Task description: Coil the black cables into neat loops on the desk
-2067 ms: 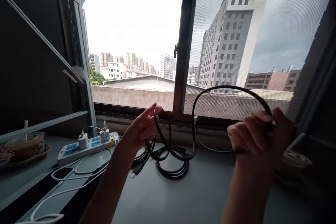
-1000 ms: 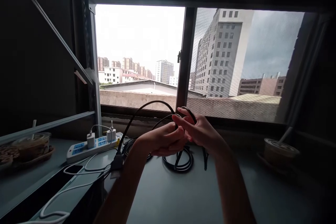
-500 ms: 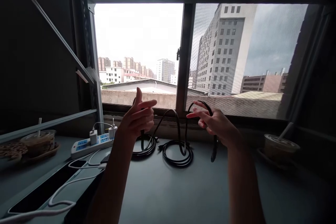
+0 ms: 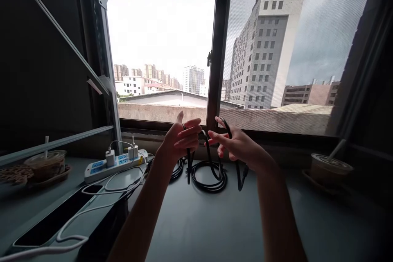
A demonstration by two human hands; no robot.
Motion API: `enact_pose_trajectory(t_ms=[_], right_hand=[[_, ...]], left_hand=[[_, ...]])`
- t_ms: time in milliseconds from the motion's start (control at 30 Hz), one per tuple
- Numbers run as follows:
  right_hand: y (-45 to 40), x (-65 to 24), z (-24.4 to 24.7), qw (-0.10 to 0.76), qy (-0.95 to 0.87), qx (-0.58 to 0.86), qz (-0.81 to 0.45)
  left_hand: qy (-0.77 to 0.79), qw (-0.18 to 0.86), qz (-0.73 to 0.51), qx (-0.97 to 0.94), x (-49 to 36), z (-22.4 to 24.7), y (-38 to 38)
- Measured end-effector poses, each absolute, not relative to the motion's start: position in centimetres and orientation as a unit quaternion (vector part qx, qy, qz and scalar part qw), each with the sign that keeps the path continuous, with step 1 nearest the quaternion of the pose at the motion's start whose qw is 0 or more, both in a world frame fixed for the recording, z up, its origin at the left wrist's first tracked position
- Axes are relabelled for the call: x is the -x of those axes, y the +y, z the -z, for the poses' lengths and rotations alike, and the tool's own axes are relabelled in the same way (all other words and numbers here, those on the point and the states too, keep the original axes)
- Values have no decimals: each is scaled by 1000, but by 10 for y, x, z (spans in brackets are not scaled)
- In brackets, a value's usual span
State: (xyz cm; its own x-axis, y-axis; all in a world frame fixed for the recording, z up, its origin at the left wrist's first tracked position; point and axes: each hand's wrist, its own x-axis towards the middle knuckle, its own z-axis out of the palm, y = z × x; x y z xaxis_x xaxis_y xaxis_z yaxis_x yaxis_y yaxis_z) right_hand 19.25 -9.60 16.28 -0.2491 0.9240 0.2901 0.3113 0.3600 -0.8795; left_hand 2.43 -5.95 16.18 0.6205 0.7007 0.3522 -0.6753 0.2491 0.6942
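A black cable (image 4: 238,174) runs between my two hands above the desk. My left hand (image 4: 182,141) is curled round part of it, thumb pointing up, and a length hangs below the fingers. Across from it, my right hand (image 4: 238,143) has the cable looped over its fingers and pinched, index finger pointing left. The cable's end with a dark plug dangles below this hand. Between the hands the cable droops toward a black coil (image 4: 211,189) on the desk; whether they join is unclear. Another black coil (image 4: 177,172) lies partly hidden behind my left hand.
A white power strip (image 4: 118,166) with plugged-in chargers stands at the left, with white cables (image 4: 92,211) trailing forward. A dark phone-like slab (image 4: 55,219) lies nearer. Lidded cups with straws stand at far left (image 4: 46,166) and right (image 4: 330,170). A window is behind.
My left hand has moved right and my right hand slightly left, so they are closer together. The cable's loop between them has narrowed, and its hanging end has shifted left.
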Motion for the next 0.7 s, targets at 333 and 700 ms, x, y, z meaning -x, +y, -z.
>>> enact_pose_trajectory(t_ms=[333, 700], right_hand=[[-80, -196, -151, 449, -687, 509, -260], [-97, -214, -169, 680, -609, 376, -158]], left_hand=[[389, 538, -329, -671, -20, -162, -51], [561, 270, -458, -634, 1, -164, -48]])
